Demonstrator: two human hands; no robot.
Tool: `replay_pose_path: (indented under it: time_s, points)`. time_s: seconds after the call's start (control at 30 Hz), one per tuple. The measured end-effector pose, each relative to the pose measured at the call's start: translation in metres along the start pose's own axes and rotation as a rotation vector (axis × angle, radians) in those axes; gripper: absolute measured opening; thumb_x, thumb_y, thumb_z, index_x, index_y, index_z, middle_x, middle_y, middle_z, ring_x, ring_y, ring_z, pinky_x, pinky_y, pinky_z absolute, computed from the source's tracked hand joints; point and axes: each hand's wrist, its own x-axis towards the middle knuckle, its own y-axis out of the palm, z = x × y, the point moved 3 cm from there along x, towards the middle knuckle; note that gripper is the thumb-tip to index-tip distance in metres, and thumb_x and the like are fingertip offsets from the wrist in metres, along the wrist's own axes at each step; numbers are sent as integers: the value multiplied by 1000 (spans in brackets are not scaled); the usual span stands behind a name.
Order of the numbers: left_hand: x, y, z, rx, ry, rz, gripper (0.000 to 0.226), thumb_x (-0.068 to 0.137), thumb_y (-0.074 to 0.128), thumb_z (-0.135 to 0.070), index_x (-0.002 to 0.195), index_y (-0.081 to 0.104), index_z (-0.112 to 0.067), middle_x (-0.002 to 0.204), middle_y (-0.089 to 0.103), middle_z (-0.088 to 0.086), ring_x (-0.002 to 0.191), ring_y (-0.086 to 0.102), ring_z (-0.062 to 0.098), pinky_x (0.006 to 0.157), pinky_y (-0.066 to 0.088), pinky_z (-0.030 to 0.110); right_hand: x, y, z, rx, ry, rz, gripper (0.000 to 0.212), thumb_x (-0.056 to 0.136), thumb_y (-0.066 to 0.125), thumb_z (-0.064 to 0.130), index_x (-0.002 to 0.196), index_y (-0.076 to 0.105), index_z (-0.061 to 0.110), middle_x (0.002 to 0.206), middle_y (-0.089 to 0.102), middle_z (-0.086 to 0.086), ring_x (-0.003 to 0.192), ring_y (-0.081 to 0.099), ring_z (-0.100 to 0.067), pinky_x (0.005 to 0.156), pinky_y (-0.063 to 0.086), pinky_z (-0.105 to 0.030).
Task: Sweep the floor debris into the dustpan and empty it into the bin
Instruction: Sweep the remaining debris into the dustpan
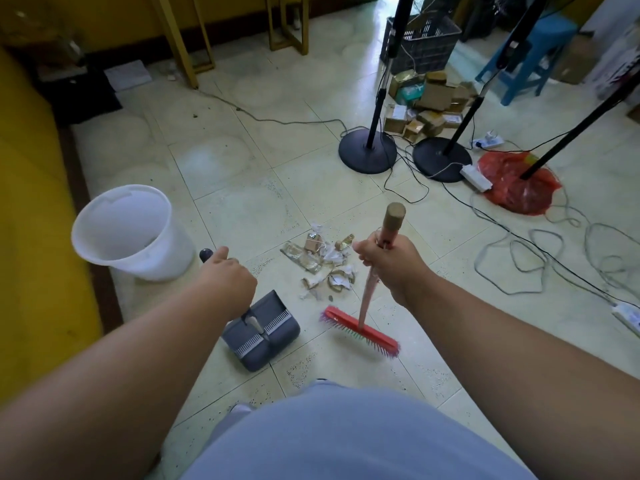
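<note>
A pile of torn paper and wrapper debris lies on the pale tiled floor. My right hand grips the pink handle of a broom whose red head rests on the floor just below the pile. My left hand holds the upright handle of a grey dustpan, which stands on the floor left of the broom head, its mouth apart from the debris. A white plastic bin stands to the left, tilted open toward me and looking bare inside.
A yellow wall and dark skirting run along the left. Black stand bases and tangled cables lie to the right, with a red plastic bag, power strips and small boxes. Yellow furniture legs stand at the back.
</note>
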Motion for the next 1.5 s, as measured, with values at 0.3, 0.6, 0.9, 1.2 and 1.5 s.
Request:
replay_pose_path:
  time_s: [0.3, 0.6, 0.9, 1.2, 1.5]
  points:
    - [-1, 27, -13, 38, 74, 37, 14, 91, 51, -27, 97, 64, -28, 99, 66, -6, 99, 55, 18, 100, 21, 41, 10, 12, -19, -213, -86, 30, 43, 94, 63, 31, 83, 55, -11, 70, 47, -5, 64, 43, -15, 59, 38, -29]
    - [-7, 39, -9, -164, -122, -37, 35, 93, 46, -43, 124, 56, -31, 149, 31, 8, 142, 17, 28, 115, 7, 54, 19, 15, -19, -287, -144, 50, 36, 94, 62, 34, 72, 59, 5, 76, 59, -10, 71, 53, -15, 68, 42, -29]
    - [-23, 58, -18, -1330, -783, -81, 107, 84, 58, 0, 153, -18, -33, 144, 30, 15, 90, 51, 25, 71, 46, 36, 9, 27, -33, -841, -90, 444, 20, 90, 61, 30, 88, 64, 11, 85, 64, -4, 81, 58, -21, 71, 46, -30]
    - [-7, 67, -13, -1571, -857, -182, 95, 88, 53, -4, 144, -5, -55, 98, 61, 8, 82, 65, 28, 71, 57, 43, -19, 46, -73, -1123, -85, 615, 37, 95, 53, 44, 101, 64, 9, 100, 66, -10, 94, 61, -28, 85, 51, -36]
    - [17, 77, 9, -1804, -1047, -211, 45, 72, 58, -18, 116, 51, -11, 102, 67, 18, 88, 68, 36, 81, 57, 53, -3, 2, -62, -942, -189, 228, 34, 78, 45, 34, 81, 63, 5, 82, 68, -12, 80, 64, -32, 70, 56, -41]
